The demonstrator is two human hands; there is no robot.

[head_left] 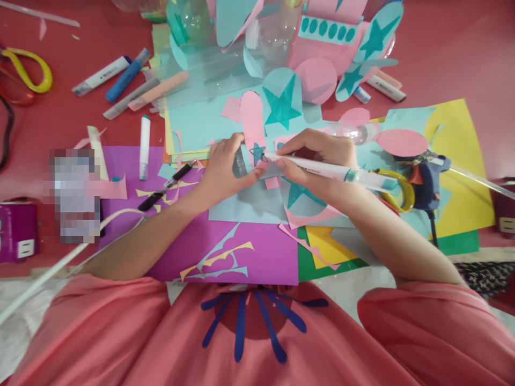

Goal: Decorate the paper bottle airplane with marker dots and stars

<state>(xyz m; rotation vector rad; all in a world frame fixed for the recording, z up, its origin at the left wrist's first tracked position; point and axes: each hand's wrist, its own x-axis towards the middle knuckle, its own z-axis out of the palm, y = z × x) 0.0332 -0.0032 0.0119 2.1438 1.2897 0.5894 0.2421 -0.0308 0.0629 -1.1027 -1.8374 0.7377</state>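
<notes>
My left hand (225,174) holds a pink paper strip (252,115) with a rounded top end, its thumb pressing near the lower part. A small teal star (258,154) is drawn on that part of the strip. Between the fingers and thumb of my right hand (317,158) is a white marker (317,167) with a teal end, its tip at the star. Just above lies a light blue rounded paper piece (296,88) bearing a larger teal star. Another teal star (301,194) shows partly under my right hand.
A blue glue gun (426,185) and yellow-handled scissors (408,197) lie at right. Several markers (129,75) and a black pen (169,185) are at left. Plastic bottles with paper decorations (317,53) stand at the back. Paper scraps (217,262) litter the purple sheet (273,252).
</notes>
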